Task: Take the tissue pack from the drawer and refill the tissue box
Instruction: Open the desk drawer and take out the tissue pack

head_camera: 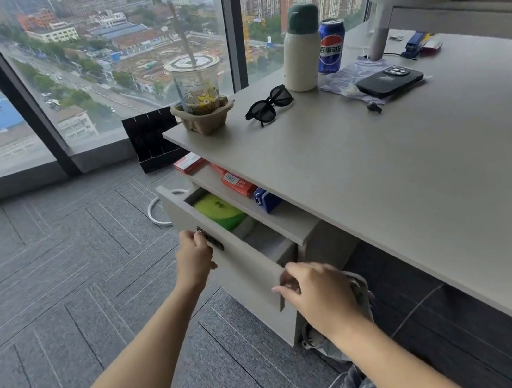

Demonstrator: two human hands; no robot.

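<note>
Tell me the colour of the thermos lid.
Dark green, on the thermos lid; head view.

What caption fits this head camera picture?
Left hand on the drawer handle, right hand at its corner, green pack inside.

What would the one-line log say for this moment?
stage: opening drawer | left hand: on drawer handle | right hand: at drawer corner | drawer: part open, green pack inside | tissue pack: not taken

On the grey tabletop [380, 191] stand black sunglasses [269, 105], a cream flask with green cap [299, 51], and a blue cola can [330, 46].
</note>
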